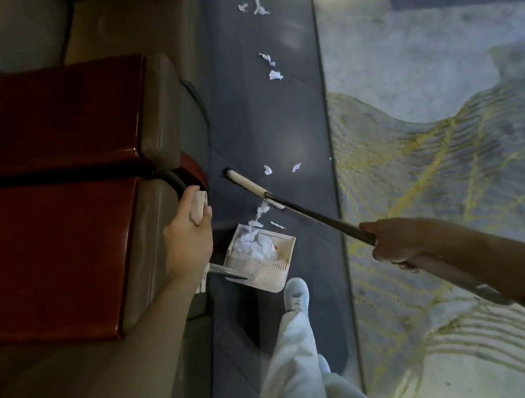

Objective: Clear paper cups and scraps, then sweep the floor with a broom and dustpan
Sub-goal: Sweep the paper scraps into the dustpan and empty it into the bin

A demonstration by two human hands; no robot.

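Just beyond the broom head (254, 188), two scraps (267, 170) lie away from the dustpan (261, 260) — right hand (392, 243) grips the pole (319, 217), left hand (187, 235) grips the pan's handle (198, 204).

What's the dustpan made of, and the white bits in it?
Dustpan: probably plastic, smooth and cream-coloured, with moulded comb teeth along its edge. White bits: likely paper or tissue, matte, crumpled and torn.
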